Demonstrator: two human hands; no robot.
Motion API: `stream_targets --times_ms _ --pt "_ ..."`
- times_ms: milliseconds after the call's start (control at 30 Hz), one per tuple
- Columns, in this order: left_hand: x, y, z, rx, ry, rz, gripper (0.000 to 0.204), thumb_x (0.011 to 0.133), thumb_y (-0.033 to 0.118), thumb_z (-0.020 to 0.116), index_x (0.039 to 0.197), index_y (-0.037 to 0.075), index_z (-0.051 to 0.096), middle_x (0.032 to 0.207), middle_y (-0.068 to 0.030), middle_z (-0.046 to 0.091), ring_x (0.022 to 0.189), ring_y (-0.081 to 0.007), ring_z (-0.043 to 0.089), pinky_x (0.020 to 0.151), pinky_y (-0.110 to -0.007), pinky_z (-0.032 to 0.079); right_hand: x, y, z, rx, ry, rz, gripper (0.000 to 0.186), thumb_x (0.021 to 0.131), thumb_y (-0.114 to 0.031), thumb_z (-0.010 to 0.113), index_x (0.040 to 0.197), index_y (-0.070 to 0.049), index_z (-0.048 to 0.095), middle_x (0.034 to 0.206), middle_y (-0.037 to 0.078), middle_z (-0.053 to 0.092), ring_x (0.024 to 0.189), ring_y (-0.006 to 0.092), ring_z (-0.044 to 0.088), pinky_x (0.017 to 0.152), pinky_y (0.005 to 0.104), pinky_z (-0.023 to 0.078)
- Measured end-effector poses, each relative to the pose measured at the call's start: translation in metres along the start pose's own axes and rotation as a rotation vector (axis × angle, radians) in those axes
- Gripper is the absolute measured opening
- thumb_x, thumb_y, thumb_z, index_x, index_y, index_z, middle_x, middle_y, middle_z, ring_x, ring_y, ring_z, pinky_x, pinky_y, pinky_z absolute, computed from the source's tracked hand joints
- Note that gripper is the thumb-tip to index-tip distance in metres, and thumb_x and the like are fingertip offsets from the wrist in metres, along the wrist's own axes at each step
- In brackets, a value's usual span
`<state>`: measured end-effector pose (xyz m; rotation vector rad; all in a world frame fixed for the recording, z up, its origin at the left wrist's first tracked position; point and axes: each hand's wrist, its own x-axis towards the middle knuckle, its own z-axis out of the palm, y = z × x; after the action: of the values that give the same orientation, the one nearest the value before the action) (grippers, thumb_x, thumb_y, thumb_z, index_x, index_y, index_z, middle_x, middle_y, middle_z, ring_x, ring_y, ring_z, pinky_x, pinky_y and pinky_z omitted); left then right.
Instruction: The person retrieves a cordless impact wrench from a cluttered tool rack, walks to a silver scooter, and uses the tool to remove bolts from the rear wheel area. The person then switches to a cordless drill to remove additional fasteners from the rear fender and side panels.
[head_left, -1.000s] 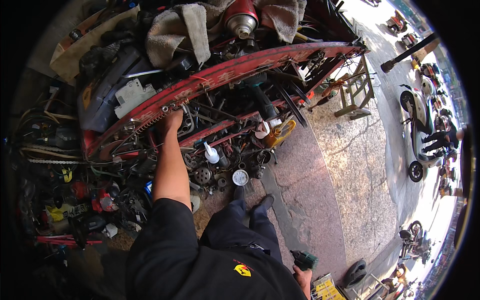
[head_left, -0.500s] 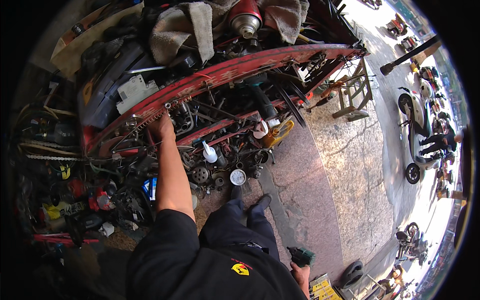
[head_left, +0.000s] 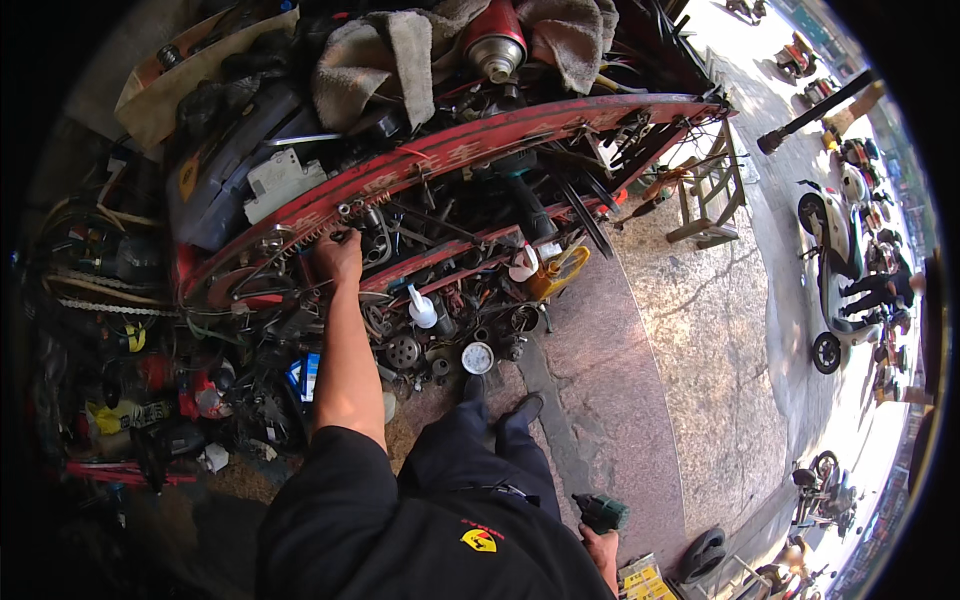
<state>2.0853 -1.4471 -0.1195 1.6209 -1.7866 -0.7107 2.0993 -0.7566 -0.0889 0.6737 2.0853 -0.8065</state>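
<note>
Paving: here we are on a speckled, pinkish-grey floor (head_left: 640,400), a rough grey strip running through it, paler stone beyond in dappled sun.
Street side: over to the right, a scooter (head_left: 840,252) stands in the glare, with a bare, stool-like frame (head_left: 704,231) nearer in.
Red rack (head_left: 440,160): painted metal, scuffed and worn, bowed by the lens and crammed with dark, grimy-looking parts.
Up top: crumpled, nubbly grey cloths (head_left: 350,75) beside a red can (head_left: 495,48) with a domed metallic top.
Lower down: a white-topped bottle (head_left: 421,308), a round pale dish (head_left: 478,358), a glossy yellow plastic piece (head_left: 560,275).
Coil row: a ridged metal coil (head_left: 308,240) follows the rack's front edge, and the left hand (head_left: 340,258) is right beside it, fingers bent; whether it grips anything, I cannot tell.
Power tool (head_left: 602,512): dark green, chunky, and the right hand (head_left: 600,548) has it, fingers wrapped round the handle, low at the person's right side, well apart from the rack.
</note>
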Motion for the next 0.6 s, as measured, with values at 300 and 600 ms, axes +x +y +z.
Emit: stream_targets --times_ms 300,600 --pt "0.005 0.064 0.013 0.737 -0.461 0.064 0.028 0.084 0.021 0.060 0.106 0.006 0.070 0.113 -0.0224 0.066 0.104 -0.0422 0.063 0.086 -0.049 0.053 0.006 0.013 -0.003 -0.258 0.072 0.119 0.047 0.068 -0.044 0.082 0.073 0.000 0.069 0.066 0.009 0.067 0.058 0.0186 0.065 0.058 0.0336 0.052" --pt "-0.003 0.061 0.005 0.659 -0.435 0.102 0.027 0.087 0.017 0.059 0.109 0.005 0.069 0.111 -0.0212 0.068 0.104 -0.0382 0.065 0.084 -0.044 0.052 0.005 0.027 0.015 -0.083 0.021 0.156 0.048 0.070 -0.046 0.081 0.081 -0.001 0.068 0.067 0.009 0.067 0.059 0.0202 0.066 0.057 0.0343 0.053"
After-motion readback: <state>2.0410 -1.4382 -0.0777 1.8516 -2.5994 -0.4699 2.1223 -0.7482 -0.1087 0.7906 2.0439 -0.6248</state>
